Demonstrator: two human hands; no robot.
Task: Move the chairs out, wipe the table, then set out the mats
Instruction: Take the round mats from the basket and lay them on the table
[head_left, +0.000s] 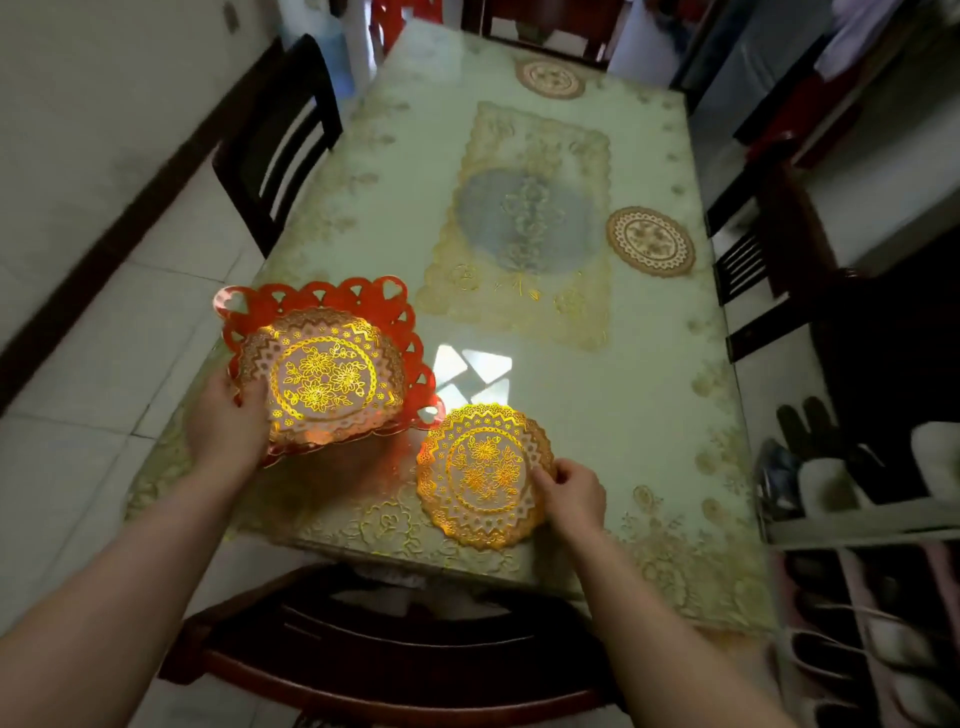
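My left hand (228, 423) grips a stack of mats (324, 379) at its near-left edge: a round gold-patterned mat lies on top of a red one with heart-shaped cut-outs, held over the table's near-left part. My right hand (571, 493) pinches the right edge of a single round gold mat (483, 475) that lies on the table (597, 384) near its front edge. Two more round mats lie flat on the table, one at the right side (651, 241) and one at the far end (550, 78).
A dark wooden chair (395, 649) stands right below me at the near end. Other chairs stand at the left (280, 140), the right (769, 260) and the far end (545, 26). A shoe rack with slippers (857, 519) fills the right side.
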